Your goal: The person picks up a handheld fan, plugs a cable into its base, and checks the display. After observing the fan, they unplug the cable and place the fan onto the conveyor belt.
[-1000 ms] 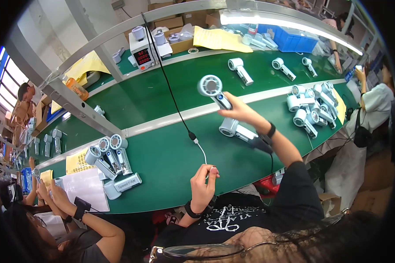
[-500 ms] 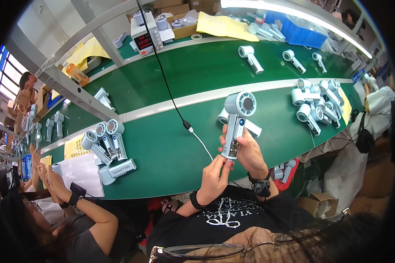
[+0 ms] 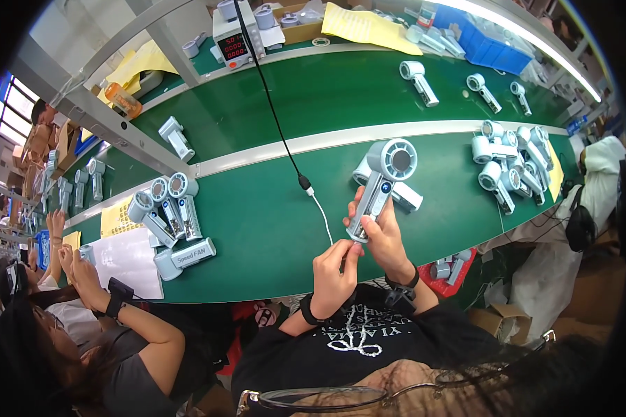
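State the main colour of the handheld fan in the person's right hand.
Pale blue-grey; the handheld fan shows best in the head view.

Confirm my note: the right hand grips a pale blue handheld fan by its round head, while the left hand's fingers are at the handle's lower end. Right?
Not quite: the head view shows the right hand gripping the pale blue handheld fan by its handle, not its round head, which juts beyond the hand. The left hand is indeed at the handle's lower end.
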{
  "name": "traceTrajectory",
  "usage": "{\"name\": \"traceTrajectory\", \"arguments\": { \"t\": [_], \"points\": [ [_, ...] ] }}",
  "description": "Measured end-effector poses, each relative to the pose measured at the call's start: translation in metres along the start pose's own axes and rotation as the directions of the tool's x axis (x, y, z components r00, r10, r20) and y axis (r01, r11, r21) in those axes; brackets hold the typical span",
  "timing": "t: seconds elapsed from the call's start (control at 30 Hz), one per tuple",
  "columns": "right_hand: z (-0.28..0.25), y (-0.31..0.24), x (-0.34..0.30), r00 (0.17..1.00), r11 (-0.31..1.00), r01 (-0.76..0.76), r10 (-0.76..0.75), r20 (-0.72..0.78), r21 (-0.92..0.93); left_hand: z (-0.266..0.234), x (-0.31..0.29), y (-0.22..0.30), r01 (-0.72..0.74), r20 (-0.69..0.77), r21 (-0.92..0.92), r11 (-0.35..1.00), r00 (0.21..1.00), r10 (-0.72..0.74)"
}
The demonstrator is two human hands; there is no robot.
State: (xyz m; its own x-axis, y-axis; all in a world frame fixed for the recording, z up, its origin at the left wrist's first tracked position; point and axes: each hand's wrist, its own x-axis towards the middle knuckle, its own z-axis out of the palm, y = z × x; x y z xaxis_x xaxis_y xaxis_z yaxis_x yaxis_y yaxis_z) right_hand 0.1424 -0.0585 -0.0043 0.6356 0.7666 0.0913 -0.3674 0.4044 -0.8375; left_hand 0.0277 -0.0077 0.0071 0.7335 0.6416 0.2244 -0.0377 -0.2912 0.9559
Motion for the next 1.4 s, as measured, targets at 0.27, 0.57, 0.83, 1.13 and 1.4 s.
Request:
{"name": "traceTrajectory", "arguments": {
  "t": [0.27,0.57,0.83,1.13,1.4],
  "points": [
    [0.002,0.005,-0.001,0.989,0.984,0.14,-0.132,0.073,-0.111,-0.01,0.001,-0.006,0.134,0.112,-0.109,0.985,0.986,-0.122],
    [0.002,-0.004,0.001,0.989,0.982,0.105,-0.087,0.117,-0.154,-0.015,0.003,-0.015,0.169,0.207,-0.183,0.968,0.97,-0.131],
    [0.008,-0.003,-0.001,0.992,0.984,0.086,-0.071,0.1,-0.156,-0.019,0.002,-0.017,0.178,0.207,-0.156,0.972,0.968,-0.144],
    [0.009,-0.004,0.001,0.993,0.984,0.077,-0.061,0.104,-0.159,-0.02,0.004,-0.016,0.15,0.183,-0.129,0.98,0.975,-0.125],
    [0.012,-0.004,0.004,0.994,0.983,0.074,-0.059,0.093,-0.169,-0.024,0.005,-0.013,0.135,0.146,-0.116,0.984,0.982,-0.118]
  ]
}}
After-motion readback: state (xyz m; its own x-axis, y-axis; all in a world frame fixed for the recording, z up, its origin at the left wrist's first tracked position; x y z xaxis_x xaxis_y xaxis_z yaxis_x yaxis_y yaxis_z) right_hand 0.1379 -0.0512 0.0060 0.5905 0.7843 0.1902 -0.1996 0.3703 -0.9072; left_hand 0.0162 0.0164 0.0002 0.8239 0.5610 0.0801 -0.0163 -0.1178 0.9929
